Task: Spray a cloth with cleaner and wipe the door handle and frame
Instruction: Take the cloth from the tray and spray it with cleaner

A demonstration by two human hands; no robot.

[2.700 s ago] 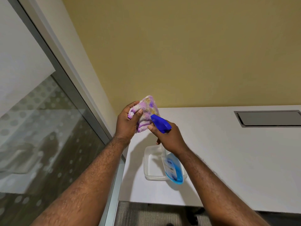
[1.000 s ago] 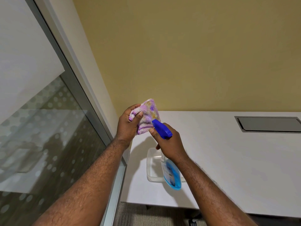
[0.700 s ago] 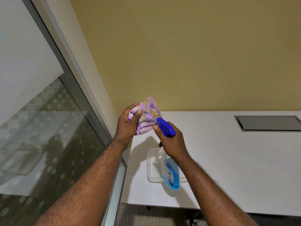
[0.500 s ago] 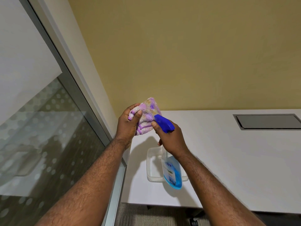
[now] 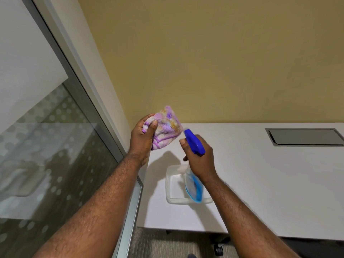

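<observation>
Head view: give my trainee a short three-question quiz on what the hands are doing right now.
1. True or false: the left hand grips the bunched purple cloth.
2. Which way does the nozzle of the spray bottle in the right hand point? A) at the cloth B) at the floor C) at the glass panel
3. Fill in: a clear ______ sits on the white desk below the bottle.

Key: 1 true; 2 A; 3 plastic container.
</observation>
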